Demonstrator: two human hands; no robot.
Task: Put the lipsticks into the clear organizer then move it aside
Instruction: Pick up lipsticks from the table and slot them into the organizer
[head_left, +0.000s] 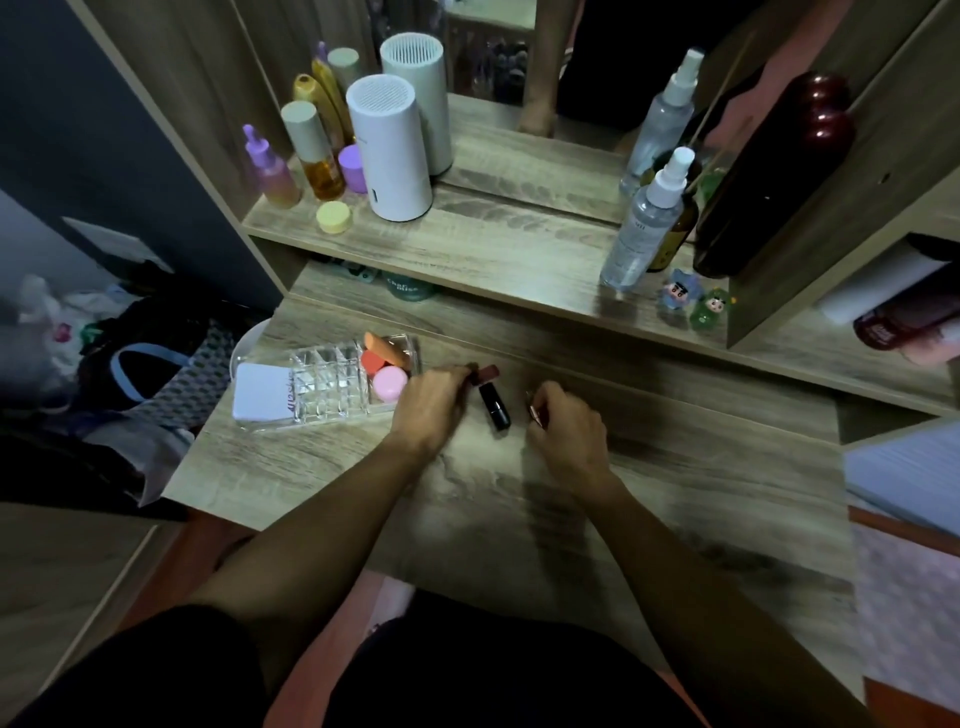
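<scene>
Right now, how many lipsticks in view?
3: a maroon one in the left hand, a black one lying between the hands, one in the right hand. None visible in the organizer.

Matt wood-grain desk (649, 467), clear glossy plastic organizer (332, 387), glossy black lipstick (494, 408), smooth white plastic canister (387, 150), clear plastic spray bottle (641, 234), glossy dark-red vase (769, 176)

2 hands (434, 402) (566, 423), 3 lipsticks (494, 410), 1 clear organizer (332, 384).
</scene>
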